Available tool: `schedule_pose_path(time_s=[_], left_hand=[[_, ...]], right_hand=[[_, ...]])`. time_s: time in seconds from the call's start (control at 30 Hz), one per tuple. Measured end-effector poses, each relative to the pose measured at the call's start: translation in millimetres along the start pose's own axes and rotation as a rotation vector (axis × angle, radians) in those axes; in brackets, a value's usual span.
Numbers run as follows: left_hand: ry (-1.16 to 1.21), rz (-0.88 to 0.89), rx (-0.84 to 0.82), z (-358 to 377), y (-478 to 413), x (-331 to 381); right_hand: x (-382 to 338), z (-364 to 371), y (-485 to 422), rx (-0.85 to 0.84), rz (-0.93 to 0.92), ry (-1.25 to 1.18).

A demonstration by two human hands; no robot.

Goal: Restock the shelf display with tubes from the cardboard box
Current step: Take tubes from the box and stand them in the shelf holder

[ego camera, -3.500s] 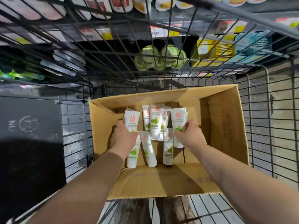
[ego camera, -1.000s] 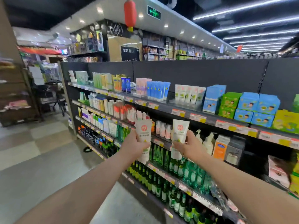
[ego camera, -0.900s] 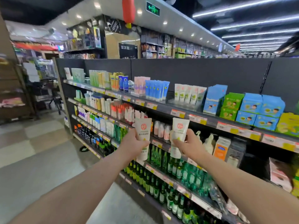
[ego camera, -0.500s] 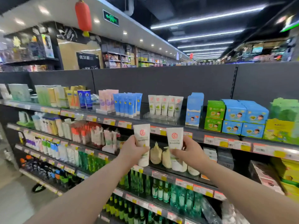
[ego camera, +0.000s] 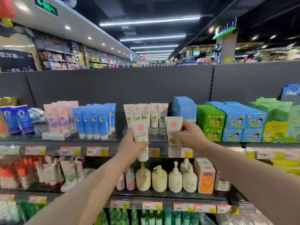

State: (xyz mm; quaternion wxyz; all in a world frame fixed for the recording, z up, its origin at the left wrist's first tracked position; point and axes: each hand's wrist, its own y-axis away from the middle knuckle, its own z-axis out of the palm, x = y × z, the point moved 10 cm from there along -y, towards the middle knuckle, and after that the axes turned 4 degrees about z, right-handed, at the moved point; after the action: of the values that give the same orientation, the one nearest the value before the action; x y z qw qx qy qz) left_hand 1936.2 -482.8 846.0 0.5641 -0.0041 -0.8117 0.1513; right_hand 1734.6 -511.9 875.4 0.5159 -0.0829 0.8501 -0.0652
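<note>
My left hand (ego camera: 131, 147) grips a white tube (ego camera: 141, 138) with a red round logo and green print, held upright with its cap down. My right hand (ego camera: 188, 135) holds a second matching tube (ego camera: 174, 135) the same way. Both tubes hang just in front of the top shelf (ego camera: 97, 140), below a row of several identical white tubes (ego camera: 145, 113) standing at the back of that shelf. The cardboard box is out of sight.
Blue tubes (ego camera: 95, 122) and pink tubes (ego camera: 61, 117) stand left of the white row. Blue and green cartons (ego camera: 230, 122) are stacked to the right. Cream pump bottles (ego camera: 159, 178) and an orange carton (ego camera: 205, 178) fill the shelf below. Price tags line the shelf edges.
Both hands took a tube from the cardboard box, and the view swung up to the shelves. Since half a second ago the tubes have risen from the second shelf's height to the top shelf's front.
</note>
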Motion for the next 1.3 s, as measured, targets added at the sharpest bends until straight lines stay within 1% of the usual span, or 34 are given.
schedule_pose_path(time_s=[0.07, 0.13, 0.27, 0.47, 0.6, 0.67, 0.83, 0.97, 1.13, 1.3], left_hand=[[0.014, 0.017, -0.022, 8, -19, 0], [0.043, 0.026, -0.033, 13, -38, 0], [0.011, 0.028, -0.001, 9, -76, -3], [0.000, 0.019, 0.084, -1, -127, -2], [0.011, 0.023, 0.100, 2, -147, -9], [0.017, 0.031, 0.099, 3, -158, -12], [0.049, 0.059, 0.052, 6, -183, -15], [0.063, 0.063, -0.017, 11, -197, -17], [0.087, 0.070, -0.087, 15, -212, -21], [0.095, 0.092, -0.142, 24, -218, -23]], right_hand=[[-7, -7, -22, 0.038, -0.018, 0.037], [-15, -10, -45, 0.053, -0.030, 0.022], [-32, -9, -94, 0.064, -0.065, 0.114], [-53, 6, -159, 0.016, -0.121, 0.266], [-59, 26, -183, -0.045, -0.193, 0.431], [-61, 33, -190, -0.062, -0.199, 0.487], [-48, 43, -205, -0.078, -0.144, 0.633], [-33, 50, -212, -0.100, -0.069, 0.680], [-21, 45, -215, -0.062, 0.014, 0.680], [-19, 43, -213, -0.066, 0.041, 0.659]])
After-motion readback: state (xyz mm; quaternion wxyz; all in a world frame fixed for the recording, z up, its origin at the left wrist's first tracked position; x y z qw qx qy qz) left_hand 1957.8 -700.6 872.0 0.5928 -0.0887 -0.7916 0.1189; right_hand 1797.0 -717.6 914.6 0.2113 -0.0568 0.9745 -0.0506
